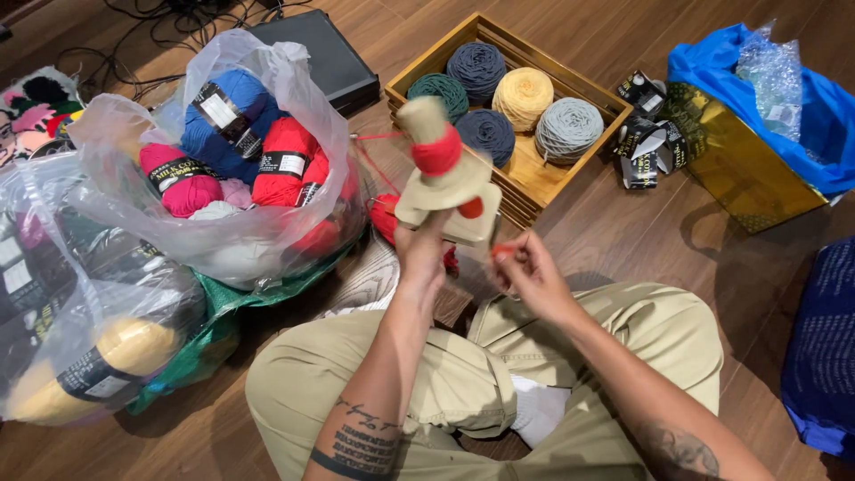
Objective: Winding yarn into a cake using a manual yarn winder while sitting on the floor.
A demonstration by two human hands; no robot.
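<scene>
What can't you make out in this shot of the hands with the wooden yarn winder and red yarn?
Head view only:
- Left hand fingers: hidden behind the pale wooden yarn winder.
- Red yarn ball on the floor: mostly covered by the winder and hand.
- Right hand pinch: red strand at the fingertips too small to trace.
- Skeins in the clear plastic bag: blurred by glare.
- Dark blue fabric: cut by the right edge.

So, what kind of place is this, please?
Probably a room at home, used for yarn craft: a wooden floor, a wooden crate of wound yarn, and a clear plastic bag of yarn skeins.
</scene>
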